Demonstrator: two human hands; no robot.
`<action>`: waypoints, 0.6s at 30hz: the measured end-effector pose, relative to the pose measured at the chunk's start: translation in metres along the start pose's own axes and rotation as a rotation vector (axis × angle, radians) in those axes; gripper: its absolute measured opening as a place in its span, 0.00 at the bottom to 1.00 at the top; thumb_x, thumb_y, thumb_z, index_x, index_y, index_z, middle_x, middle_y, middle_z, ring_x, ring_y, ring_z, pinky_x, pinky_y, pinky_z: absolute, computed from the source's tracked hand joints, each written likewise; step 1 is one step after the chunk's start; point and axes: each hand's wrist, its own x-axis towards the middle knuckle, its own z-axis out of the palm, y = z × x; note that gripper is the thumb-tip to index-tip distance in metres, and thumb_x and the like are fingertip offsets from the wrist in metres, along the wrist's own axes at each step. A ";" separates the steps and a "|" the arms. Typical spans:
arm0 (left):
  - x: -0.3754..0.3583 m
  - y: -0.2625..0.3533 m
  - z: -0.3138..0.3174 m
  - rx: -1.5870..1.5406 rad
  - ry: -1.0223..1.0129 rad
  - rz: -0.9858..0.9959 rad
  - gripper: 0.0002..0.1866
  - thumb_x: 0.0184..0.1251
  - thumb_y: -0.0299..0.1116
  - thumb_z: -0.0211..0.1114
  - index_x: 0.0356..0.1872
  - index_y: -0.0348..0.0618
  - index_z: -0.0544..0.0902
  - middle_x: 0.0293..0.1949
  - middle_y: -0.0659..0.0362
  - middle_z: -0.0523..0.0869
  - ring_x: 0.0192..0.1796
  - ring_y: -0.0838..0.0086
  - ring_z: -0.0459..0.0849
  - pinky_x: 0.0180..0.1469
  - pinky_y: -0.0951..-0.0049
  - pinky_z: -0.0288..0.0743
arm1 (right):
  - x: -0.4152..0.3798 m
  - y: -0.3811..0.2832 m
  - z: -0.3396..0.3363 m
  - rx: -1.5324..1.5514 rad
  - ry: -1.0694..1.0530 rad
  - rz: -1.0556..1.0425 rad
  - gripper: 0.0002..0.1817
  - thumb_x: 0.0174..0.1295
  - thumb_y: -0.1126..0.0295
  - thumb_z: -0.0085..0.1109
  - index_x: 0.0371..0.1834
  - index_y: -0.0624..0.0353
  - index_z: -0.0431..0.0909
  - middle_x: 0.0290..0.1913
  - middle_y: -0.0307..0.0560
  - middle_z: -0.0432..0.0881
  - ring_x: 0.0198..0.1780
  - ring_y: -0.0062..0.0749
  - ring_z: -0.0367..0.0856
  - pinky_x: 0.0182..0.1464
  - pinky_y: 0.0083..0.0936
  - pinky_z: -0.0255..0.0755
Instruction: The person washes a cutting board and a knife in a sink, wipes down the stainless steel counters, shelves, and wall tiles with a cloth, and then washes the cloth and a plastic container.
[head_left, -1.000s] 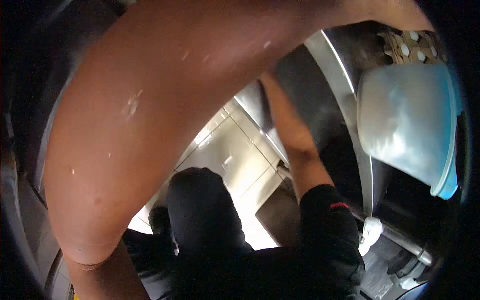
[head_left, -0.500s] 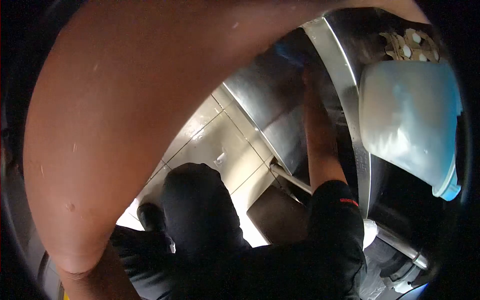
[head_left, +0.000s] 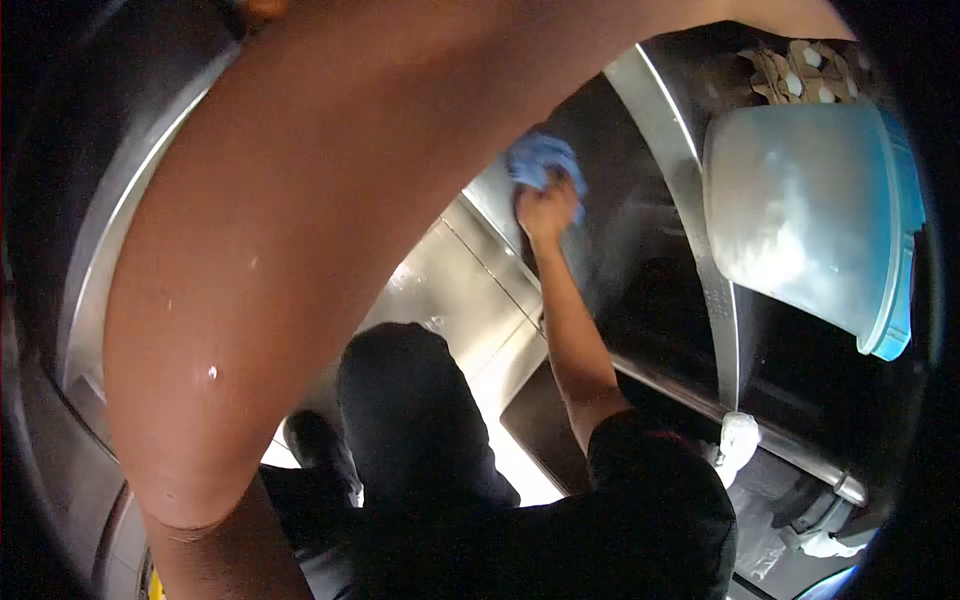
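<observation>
My right hand (head_left: pixel 550 208) is closed around a crumpled blue cloth (head_left: pixel 543 160). The cloth appears to lie against a dark, shiny metal surface (head_left: pixel 625 140), close to its lighter edge above the floor. Slight motion blur softens the fingers. My left forearm (head_left: pixel 300 220) crosses close in front of the camera, from the elbow at lower left to the top right. It hides part of the metal surface, and my left hand is outside the picture.
A translucent tub with a blue lid (head_left: pixel 790 200) stands at right, beyond a metal rim (head_left: pixel 690 190). Above it is a cardboard egg tray (head_left: pixel 800 75) with several white eggs. A white bundle (head_left: pixel 738 445) sits by a metal pipe (head_left: pixel 800 470). Light floor tiles (head_left: pixel 465 300) lie below.
My right hand has drawn down and left with the blue cloth, toward the metal surface's near edge. The left forearm has shifted slightly right in the view.
</observation>
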 end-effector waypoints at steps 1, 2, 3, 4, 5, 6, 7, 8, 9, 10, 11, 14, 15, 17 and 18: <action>0.000 0.000 0.001 -0.006 -0.006 0.012 0.24 0.70 0.51 0.50 0.26 0.37 0.71 0.19 0.58 0.74 0.23 0.78 0.75 0.28 0.76 0.69 | 0.033 -0.040 -0.009 0.028 -0.043 -0.091 0.33 0.48 0.58 0.56 0.57 0.66 0.70 0.62 0.63 0.67 0.61 0.55 0.66 0.65 0.45 0.55; -0.002 0.001 0.000 -0.010 -0.011 0.024 0.24 0.70 0.51 0.50 0.26 0.37 0.71 0.19 0.58 0.74 0.23 0.78 0.75 0.28 0.76 0.69 | 0.066 -0.066 -0.009 0.056 -0.087 -0.186 0.32 0.48 0.58 0.56 0.57 0.66 0.70 0.62 0.63 0.67 0.61 0.55 0.66 0.66 0.45 0.54; -0.003 0.002 0.002 -0.011 -0.017 0.036 0.24 0.70 0.51 0.50 0.26 0.37 0.71 0.19 0.58 0.74 0.23 0.78 0.75 0.28 0.76 0.69 | 0.111 -0.064 0.018 0.119 -0.066 -0.131 0.33 0.49 0.59 0.55 0.58 0.66 0.69 0.61 0.63 0.67 0.62 0.55 0.65 0.66 0.44 0.54; -0.002 0.003 0.001 -0.011 -0.019 0.048 0.24 0.70 0.51 0.50 0.26 0.37 0.71 0.19 0.58 0.74 0.23 0.78 0.75 0.28 0.76 0.69 | 0.142 -0.059 0.042 0.184 -0.047 -0.083 0.33 0.50 0.59 0.55 0.60 0.66 0.67 0.60 0.63 0.68 0.62 0.55 0.64 0.66 0.43 0.53; -0.003 0.003 0.002 -0.014 -0.020 0.056 0.24 0.70 0.51 0.50 0.26 0.37 0.71 0.19 0.58 0.74 0.23 0.78 0.75 0.28 0.76 0.69 | 0.170 -0.047 0.050 0.170 -0.062 -0.040 0.33 0.50 0.59 0.55 0.60 0.66 0.67 0.60 0.63 0.68 0.62 0.55 0.64 0.66 0.44 0.54; -0.004 0.004 0.002 -0.018 -0.023 0.058 0.24 0.70 0.51 0.50 0.26 0.37 0.71 0.19 0.59 0.74 0.23 0.78 0.75 0.28 0.76 0.69 | 0.186 -0.035 0.054 0.134 -0.102 0.015 0.33 0.50 0.59 0.55 0.60 0.66 0.67 0.59 0.63 0.68 0.61 0.55 0.65 0.65 0.44 0.54; -0.005 0.004 0.003 -0.022 -0.023 0.049 0.24 0.70 0.51 0.50 0.26 0.37 0.71 0.19 0.59 0.74 0.23 0.78 0.75 0.28 0.76 0.69 | 0.188 -0.005 0.048 0.104 -0.121 0.077 0.33 0.50 0.60 0.55 0.60 0.66 0.67 0.59 0.64 0.69 0.60 0.55 0.65 0.65 0.44 0.55; -0.006 0.002 0.002 -0.023 -0.021 0.040 0.24 0.70 0.51 0.50 0.26 0.37 0.71 0.19 0.59 0.74 0.23 0.78 0.75 0.28 0.76 0.69 | 0.190 0.023 0.041 0.064 -0.151 0.146 0.33 0.51 0.60 0.55 0.59 0.66 0.67 0.59 0.64 0.69 0.60 0.55 0.66 0.64 0.44 0.55; -0.007 0.001 0.002 -0.023 -0.014 0.034 0.24 0.70 0.51 0.50 0.26 0.38 0.71 0.19 0.59 0.74 0.23 0.78 0.75 0.28 0.76 0.69 | 0.186 0.054 0.028 0.019 -0.178 0.215 0.32 0.51 0.60 0.55 0.59 0.66 0.67 0.58 0.64 0.69 0.59 0.55 0.66 0.64 0.45 0.56; -0.006 0.001 0.002 -0.021 -0.006 0.031 0.24 0.70 0.51 0.50 0.26 0.38 0.71 0.19 0.59 0.74 0.23 0.79 0.75 0.28 0.77 0.69 | 0.176 0.079 0.020 -0.022 -0.197 0.273 0.32 0.51 0.60 0.55 0.59 0.66 0.67 0.58 0.64 0.69 0.58 0.55 0.67 0.63 0.45 0.56; -0.005 0.001 0.001 -0.025 0.005 0.029 0.24 0.70 0.51 0.50 0.26 0.38 0.71 0.19 0.59 0.74 0.23 0.79 0.75 0.28 0.77 0.69 | 0.164 0.108 0.009 -0.067 -0.220 0.349 0.32 0.51 0.60 0.55 0.59 0.66 0.67 0.57 0.65 0.69 0.57 0.55 0.67 0.63 0.45 0.57; -0.006 0.001 -0.001 -0.020 0.030 0.020 0.23 0.70 0.51 0.51 0.26 0.38 0.71 0.19 0.59 0.74 0.23 0.79 0.74 0.28 0.77 0.69 | 0.110 0.183 -0.023 -0.181 -0.257 0.537 0.31 0.52 0.60 0.55 0.59 0.66 0.67 0.56 0.65 0.70 0.55 0.55 0.69 0.61 0.46 0.59; -0.006 0.000 -0.002 -0.017 0.038 0.012 0.23 0.70 0.51 0.51 0.26 0.38 0.71 0.18 0.59 0.74 0.23 0.79 0.74 0.28 0.77 0.68 | 0.088 0.195 -0.031 -0.205 -0.263 0.592 0.31 0.52 0.61 0.54 0.59 0.66 0.67 0.56 0.66 0.70 0.54 0.55 0.69 0.60 0.46 0.59; -0.007 -0.002 -0.006 -0.006 0.065 0.001 0.23 0.70 0.50 0.51 0.26 0.38 0.71 0.18 0.59 0.74 0.23 0.79 0.74 0.28 0.77 0.68 | 0.050 0.212 -0.042 -0.243 -0.266 0.669 0.31 0.52 0.61 0.54 0.59 0.66 0.67 0.55 0.66 0.70 0.53 0.55 0.70 0.59 0.47 0.60; -0.007 -0.004 -0.008 -0.003 0.074 -0.007 0.23 0.70 0.50 0.51 0.26 0.38 0.71 0.18 0.59 0.74 0.23 0.79 0.74 0.28 0.77 0.68 | 0.026 0.214 -0.049 -0.254 -0.264 0.706 0.30 0.53 0.61 0.54 0.59 0.66 0.67 0.54 0.66 0.71 0.52 0.55 0.71 0.59 0.47 0.61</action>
